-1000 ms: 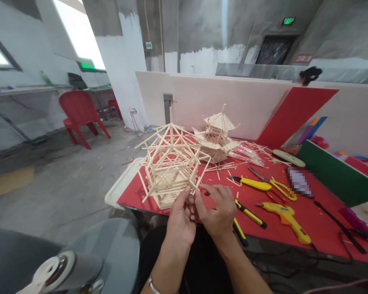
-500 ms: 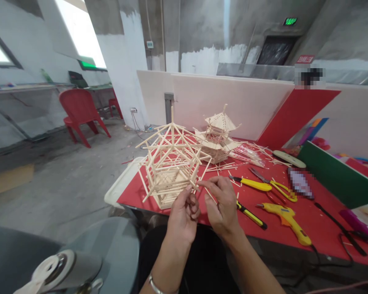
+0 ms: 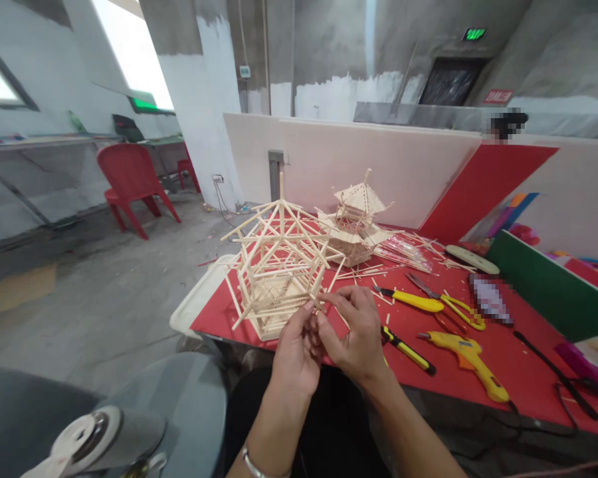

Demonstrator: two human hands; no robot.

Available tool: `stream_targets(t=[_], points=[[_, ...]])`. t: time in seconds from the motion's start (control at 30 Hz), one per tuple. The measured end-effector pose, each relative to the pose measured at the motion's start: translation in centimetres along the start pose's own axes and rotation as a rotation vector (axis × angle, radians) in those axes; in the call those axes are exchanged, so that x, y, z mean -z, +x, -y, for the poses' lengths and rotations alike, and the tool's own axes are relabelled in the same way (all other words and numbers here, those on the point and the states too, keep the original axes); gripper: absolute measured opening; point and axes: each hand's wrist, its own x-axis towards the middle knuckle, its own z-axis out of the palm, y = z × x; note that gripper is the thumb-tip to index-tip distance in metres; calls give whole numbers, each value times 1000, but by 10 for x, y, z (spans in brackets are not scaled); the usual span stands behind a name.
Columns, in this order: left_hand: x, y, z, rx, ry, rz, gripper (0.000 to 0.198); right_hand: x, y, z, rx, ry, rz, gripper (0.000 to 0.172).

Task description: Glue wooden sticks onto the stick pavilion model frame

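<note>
A pavilion model (image 3: 281, 265) of thin wooden sticks, with an open six-sided frame and a pointed roof, stands at the front of the red table. My left hand (image 3: 299, 345) is closed, its thumb and fingers pinching the frame at the near right corner. Close against the same corner, my right hand (image 3: 353, 332) has thumb and index finger drawn into a pinch. Whatever lies between those right fingertips is too small to make out. A second, more filled-in pavilion model (image 3: 356, 226) sits behind, with loose sticks (image 3: 363, 271) around it.
Right of my hands lie a utility knife (image 3: 409, 350), yellow-handled pliers (image 3: 413, 300), yellow scissors (image 3: 458, 309) and a yellow glue gun (image 3: 471, 362) with its cord. A green board (image 3: 533, 292) borders the right side. A grey stool (image 3: 179, 398) holds a flask (image 3: 114, 438) at lower left.
My right thumb has moved left and up toward the index finger, closing at the model's corner. My left hand keeps its pinch, and the model stays in place.
</note>
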Motion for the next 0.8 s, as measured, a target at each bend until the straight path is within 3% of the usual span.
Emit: stream_targets(t=[0.17, 0.8], points=[[2, 1, 1, -1, 19, 19, 29, -4, -3, -2, 29, -33, -136, 16], [4, 0, 1, 11, -15, 17, 30, -16, -1, 2, 4, -179, -174, 6]])
